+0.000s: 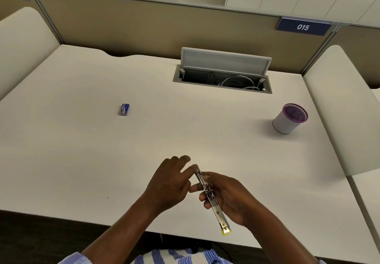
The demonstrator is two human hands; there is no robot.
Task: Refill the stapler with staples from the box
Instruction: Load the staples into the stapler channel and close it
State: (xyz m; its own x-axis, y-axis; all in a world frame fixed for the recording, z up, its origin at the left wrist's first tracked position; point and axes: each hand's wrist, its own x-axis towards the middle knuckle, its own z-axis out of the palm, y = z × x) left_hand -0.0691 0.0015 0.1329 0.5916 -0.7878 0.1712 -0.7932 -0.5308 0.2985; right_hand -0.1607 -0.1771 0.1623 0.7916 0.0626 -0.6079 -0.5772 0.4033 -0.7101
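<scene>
A yellow stapler (213, 202) is swung open flat, its metal inside facing up, above the near middle of the white desk (82, 150). My right hand (232, 198) grips it from the right around its middle. My left hand (170, 183) is at its far end, with the fingertips touching the metal rail there. The small blue staple box (124, 109) lies by itself at the left middle of the desk, far from both hands.
A white cup with a purple mesh rim (290, 118) stands at the right. An open cable hatch (223, 74) with its lid up sits at the back middle. Beige partitions (144, 23) wall in the desk on three sides.
</scene>
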